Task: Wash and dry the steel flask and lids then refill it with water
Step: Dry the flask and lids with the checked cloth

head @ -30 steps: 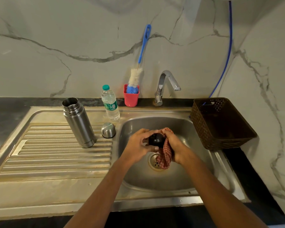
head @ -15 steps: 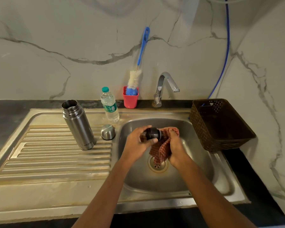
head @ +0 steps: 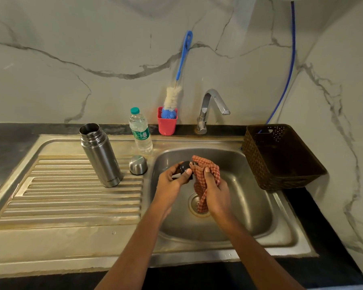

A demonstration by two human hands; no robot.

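- Sink (head: 252, 208): basin directly under both hands.
- Flask (head: 101, 155): upright, mouth open, well to the left of the left hand (head: 171, 182), the nearer hand.
- Cloth (head: 200, 164): bunched in the right hand (head: 216, 192), fingers curled round it.
- Steel cap (head: 138, 165): dome up, just left of the left hand.
- Black lid (head: 184, 166): pinched by the left hand's thumb and fingers, with the cloth touching its right side.

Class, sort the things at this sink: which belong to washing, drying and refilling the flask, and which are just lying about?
Job: steel flask, steel cap, black inner lid, checked cloth, bottle brush, tap, water bottle.
Lying about: brown basket, blue hose.
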